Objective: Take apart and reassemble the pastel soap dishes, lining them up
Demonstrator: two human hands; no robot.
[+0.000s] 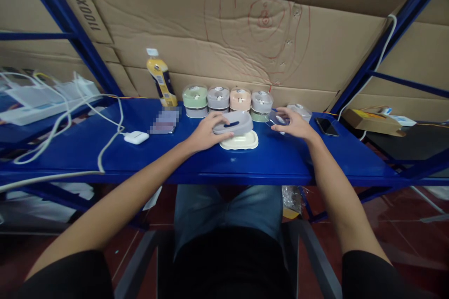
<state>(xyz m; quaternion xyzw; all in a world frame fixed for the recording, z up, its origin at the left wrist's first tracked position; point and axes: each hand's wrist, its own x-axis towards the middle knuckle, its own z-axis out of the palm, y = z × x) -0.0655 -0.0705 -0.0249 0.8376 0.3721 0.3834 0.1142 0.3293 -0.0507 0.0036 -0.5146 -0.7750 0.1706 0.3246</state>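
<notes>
My left hand [206, 133] is closed on a shallow grey oval dish [243, 124] with a dark slot in it, tilted a little. Under and in front of that dish, a cream dish [247, 142] with a wavy rim lies on the table. Off to the right, my right hand [296, 125] grips a clear plastic lid [277, 121] between thumb and fingers, apart from the grey dish. Behind both hands stands a row of several clear-lidded oval boxes, among them a green one [195, 98] and an orange one [240, 99].
Another clear piece [300, 111] lies behind my right hand. A yellow drink bottle [162, 79], a blurred-out flat item [164, 120] and a white earphone case [136, 137] stand left. A black phone [327, 126] lies right. White cables [117, 138] cross the blue table [280, 163].
</notes>
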